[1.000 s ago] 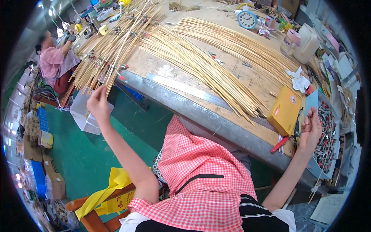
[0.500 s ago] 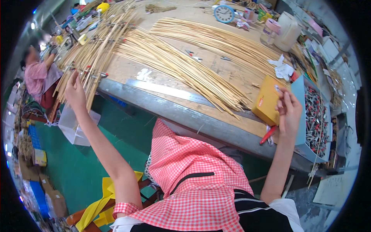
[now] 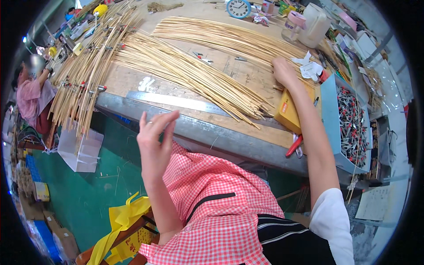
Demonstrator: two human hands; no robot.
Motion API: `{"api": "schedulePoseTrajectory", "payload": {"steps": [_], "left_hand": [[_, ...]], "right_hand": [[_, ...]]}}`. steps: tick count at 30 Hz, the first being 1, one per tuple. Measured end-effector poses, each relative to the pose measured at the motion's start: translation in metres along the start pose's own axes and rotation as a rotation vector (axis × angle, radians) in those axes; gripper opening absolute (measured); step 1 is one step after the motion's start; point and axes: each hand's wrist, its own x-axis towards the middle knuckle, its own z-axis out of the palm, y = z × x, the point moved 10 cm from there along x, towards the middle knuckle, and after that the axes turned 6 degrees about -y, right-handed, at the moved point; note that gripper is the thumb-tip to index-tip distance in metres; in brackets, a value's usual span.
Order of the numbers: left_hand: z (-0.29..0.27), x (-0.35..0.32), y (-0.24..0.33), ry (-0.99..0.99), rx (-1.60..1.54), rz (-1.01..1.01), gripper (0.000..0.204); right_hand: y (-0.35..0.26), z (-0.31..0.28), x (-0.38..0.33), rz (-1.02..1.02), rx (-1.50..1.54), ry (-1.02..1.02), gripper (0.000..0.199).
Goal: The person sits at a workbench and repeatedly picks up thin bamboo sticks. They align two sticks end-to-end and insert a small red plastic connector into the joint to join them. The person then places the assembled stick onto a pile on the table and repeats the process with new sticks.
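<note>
Far stick bundle (image 3: 212, 34) at right fingers (image 3: 278, 65), perhaps touching; grip hidden.

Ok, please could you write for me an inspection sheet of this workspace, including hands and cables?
Surface: wooden tabletop with white scraps; metal ruler near its front edge.
Work things: a near spread of pale sticks, a far spread, and clipped sticks at left.
Clutter: yellow box, red-handled tool, blue box of clips, clock.
Left hand: before the body, fingers holding nothing visible.
Right hand: at the far sticks; contact cannot be told.
Cables: nothing clearly seen.
Surroundings: green floor, co-worker at left, yellow cloth at lower left.
</note>
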Motion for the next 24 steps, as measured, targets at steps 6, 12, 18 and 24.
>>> {"api": "schedulePoseTrajectory", "payload": {"steps": [6, 12, 18, 24], "left_hand": [[0.018, -0.002, 0.020, -0.053, -0.040, 0.073, 0.021], [0.027, -0.001, 0.028, -0.061, -0.059, 0.053, 0.019], [0.033, -0.001, 0.037, -0.073, -0.095, 0.053, 0.019], [0.041, -0.003, 0.040, -0.066, -0.140, 0.065, 0.018]], "right_hand": [[0.022, -0.020, 0.000, 0.119, 0.203, 0.050, 0.015], [0.032, -0.057, -0.005, 0.160, 0.175, 0.202, 0.017], [0.031, -0.090, -0.017, 0.196, 0.258, 0.233, 0.017], [0.035, -0.120, -0.035, 0.211, 0.296, 0.338, 0.017]]}}
